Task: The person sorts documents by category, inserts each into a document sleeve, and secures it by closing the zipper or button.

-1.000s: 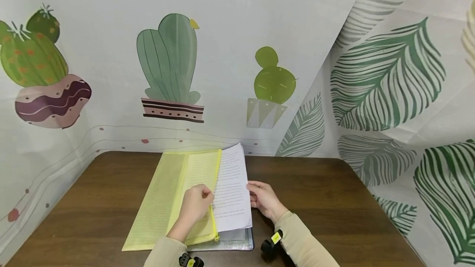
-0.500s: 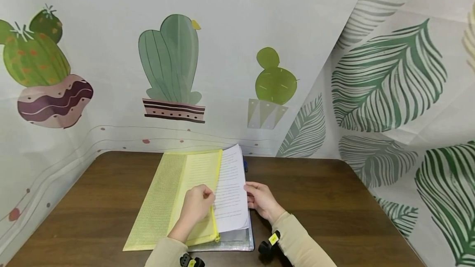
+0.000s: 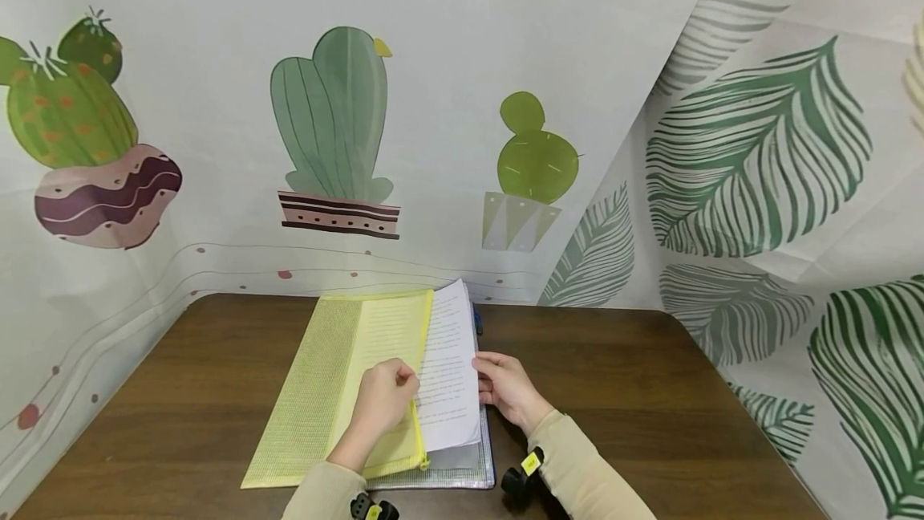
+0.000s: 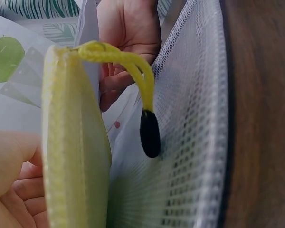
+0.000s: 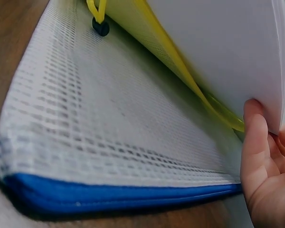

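A yellow mesh zipper pouch lies on the table, its right edge raised. My left hand pinches that edge, fingers curled. Printed paper sheets stick out of the pouch's right side; the rest shows dimly through the yellow mesh. My right hand holds the stack by its right edge, thumb above and fingers beneath; the right wrist view shows its fingers against the sheets. From a corner of the yellow pouch hangs a yellow cord pull with a black tip.
Under the yellow pouch and the papers lies a whitish mesh pouch with a blue zipper edge. The brown wooden table extends to both sides. A wall hanging with printed cacti stands right behind the table.
My right hand has moved slightly left with the paper sheets, so less of them shows outside the yellow pouch. A blue bit behind the sheets has come into view. My left hand stays nearly still.
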Demonstrator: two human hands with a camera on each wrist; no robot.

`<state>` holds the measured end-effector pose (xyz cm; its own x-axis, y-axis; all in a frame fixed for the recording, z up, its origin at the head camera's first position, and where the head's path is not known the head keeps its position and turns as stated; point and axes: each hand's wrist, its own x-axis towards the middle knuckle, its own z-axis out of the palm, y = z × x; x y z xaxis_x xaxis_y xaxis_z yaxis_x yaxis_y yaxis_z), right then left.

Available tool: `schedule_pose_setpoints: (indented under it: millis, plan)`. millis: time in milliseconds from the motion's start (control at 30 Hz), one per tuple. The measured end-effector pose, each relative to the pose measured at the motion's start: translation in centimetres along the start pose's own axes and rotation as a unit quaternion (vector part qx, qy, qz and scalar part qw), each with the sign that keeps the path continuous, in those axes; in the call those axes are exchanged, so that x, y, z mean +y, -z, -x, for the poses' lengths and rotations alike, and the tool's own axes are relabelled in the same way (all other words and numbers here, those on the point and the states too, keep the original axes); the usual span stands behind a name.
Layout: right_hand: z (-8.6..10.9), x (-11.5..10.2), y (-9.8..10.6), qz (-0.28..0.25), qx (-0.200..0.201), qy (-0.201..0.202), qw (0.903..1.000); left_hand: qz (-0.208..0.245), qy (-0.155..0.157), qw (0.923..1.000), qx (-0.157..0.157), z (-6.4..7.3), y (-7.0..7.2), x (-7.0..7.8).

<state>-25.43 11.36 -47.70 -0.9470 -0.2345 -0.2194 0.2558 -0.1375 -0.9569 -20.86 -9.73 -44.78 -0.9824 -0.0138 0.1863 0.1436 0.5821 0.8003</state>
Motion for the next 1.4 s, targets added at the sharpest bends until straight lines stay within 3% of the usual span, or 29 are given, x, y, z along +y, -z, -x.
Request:
schedule_pose_setpoints:
  millis: [833, 1400]
  plan:
    - [-0.3, -0.1, -1.3, 0.010, -0.015, 0.004, 0.9998, 0.015, 0.001, 0.9998, 0.012, -0.2, -0.1, 0.0]
    - [-0.2, 0.0, -1.6, 0.017, -0.009, -0.008, 0.9998, 0.025, 0.021, 0.9994, 0.014, -0.2, 0.0, 0.0]
